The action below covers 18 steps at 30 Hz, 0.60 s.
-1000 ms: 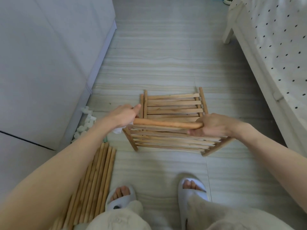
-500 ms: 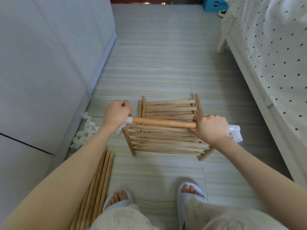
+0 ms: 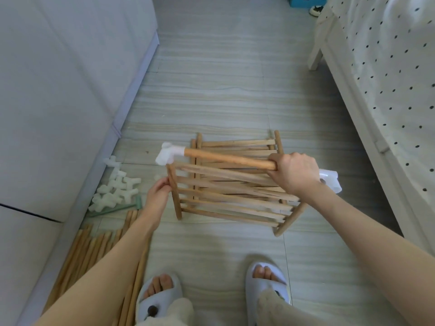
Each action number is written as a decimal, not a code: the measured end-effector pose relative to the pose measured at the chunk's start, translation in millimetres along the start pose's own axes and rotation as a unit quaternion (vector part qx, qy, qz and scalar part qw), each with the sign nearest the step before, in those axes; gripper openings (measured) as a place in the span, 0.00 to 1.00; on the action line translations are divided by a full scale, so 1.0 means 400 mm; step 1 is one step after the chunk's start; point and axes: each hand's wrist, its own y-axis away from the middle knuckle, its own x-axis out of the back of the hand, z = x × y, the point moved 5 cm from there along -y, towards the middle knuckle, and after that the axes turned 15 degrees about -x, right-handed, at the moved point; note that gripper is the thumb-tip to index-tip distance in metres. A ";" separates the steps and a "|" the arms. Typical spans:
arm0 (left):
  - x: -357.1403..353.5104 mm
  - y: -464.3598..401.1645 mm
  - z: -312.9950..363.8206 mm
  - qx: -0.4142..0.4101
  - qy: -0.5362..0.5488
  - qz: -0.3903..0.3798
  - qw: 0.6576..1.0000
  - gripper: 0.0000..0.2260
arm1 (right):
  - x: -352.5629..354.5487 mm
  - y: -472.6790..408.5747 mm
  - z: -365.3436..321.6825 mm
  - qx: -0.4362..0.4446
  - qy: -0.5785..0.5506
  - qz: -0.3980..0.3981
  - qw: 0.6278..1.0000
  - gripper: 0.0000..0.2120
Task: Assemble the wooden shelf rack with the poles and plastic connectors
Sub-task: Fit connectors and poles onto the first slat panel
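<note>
Gripping the pole [image 3: 229, 158] near its right end, the right hand [image 3: 294, 171] is curling tightly round it and holding it across the top of the slatted shelf panel [image 3: 226, 198], while the left hand [image 3: 158, 192] is pinching the upper part of that panel's left side rail, just below the pole's left end. That panel is leaning tilted over a second one lying flat on the floor [image 3: 211, 90] behind it.

Slipping looks like the main risk: the left connector [image 3: 167, 154] appears to be sitting just above the rail's tip, not clearly seated, and since the pole is being steered from its far end, a small twist could be skewing it off the rail. The tilted panel could also be sliding on the smooth floor if the pinch loosens.

Counting: one pole in the hands with two white connectors on its ends, the right one [image 3: 330, 181] peeking out beyond the right hand; two panels; a heap of spare connectors [image 3: 115, 189], roughly ten, left of the panel, too jumbled for an exact count; a bundle of spare poles [image 3: 94, 250] nearer than the heap, about ten, partly hidden by the left arm.
</note>
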 end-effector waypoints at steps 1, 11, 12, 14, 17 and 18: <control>0.000 -0.002 0.003 -0.019 -0.017 -0.011 1.000 0.13 | 0.007 -0.005 0.015 -0.023 -0.028 -0.007 0.999 0.19; 0.056 -0.014 0.039 0.025 0.035 0.062 0.997 0.28 | -0.066 0.070 0.122 -0.270 -0.540 -0.169 0.779 0.19; 0.034 -0.010 0.056 0.027 0.094 0.026 0.995 0.22 | -0.084 0.083 0.120 -0.281 -0.565 -0.181 0.754 0.19; -0.004 0.000 0.103 0.005 0.155 0.003 0.988 0.15 | -0.117 0.109 0.110 -0.297 -0.594 -0.198 0.721 0.18; -0.023 -0.004 0.157 -0.033 0.139 0.066 0.987 0.10 | -0.173 0.131 0.103 -0.325 -0.586 -0.212 0.712 0.15; -0.030 -0.007 0.175 -0.048 0.114 0.070 0.990 0.10 | -0.190 0.132 0.103 -0.334 -0.569 -0.226 0.717 0.14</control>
